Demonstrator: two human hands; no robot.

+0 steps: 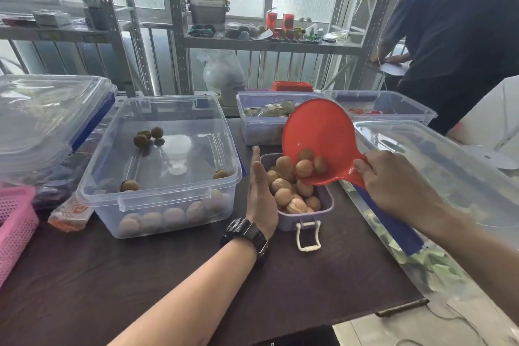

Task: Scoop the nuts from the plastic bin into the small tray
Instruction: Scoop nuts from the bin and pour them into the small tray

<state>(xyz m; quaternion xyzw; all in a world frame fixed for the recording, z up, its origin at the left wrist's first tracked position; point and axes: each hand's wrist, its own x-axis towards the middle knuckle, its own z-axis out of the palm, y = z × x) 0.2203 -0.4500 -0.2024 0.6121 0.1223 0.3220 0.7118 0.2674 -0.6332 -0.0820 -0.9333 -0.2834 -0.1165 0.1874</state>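
Left of the tray [286,223], the bin [165,198] holds few nuts [140,140]. Our left hand [261,191], fingers straight and together, stands at the tray's left edge, probably against spills. Above the tray, our right hand [393,182] clamps its fingers on the tilted scoop [317,132], pouring nuts in.

The scoop [317,132] is red, the nuts [282,196] tan, the small tray [329,201] lilac, the basket [16,222] pink mesh.

No legible text (packet [70,215] print blurred)

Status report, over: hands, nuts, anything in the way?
Right hand grips red scoop, tipped over small tray. Left hand flat, upright beside tray. Nuts at scoop's lip, tray nearly full. Nothing blocking.
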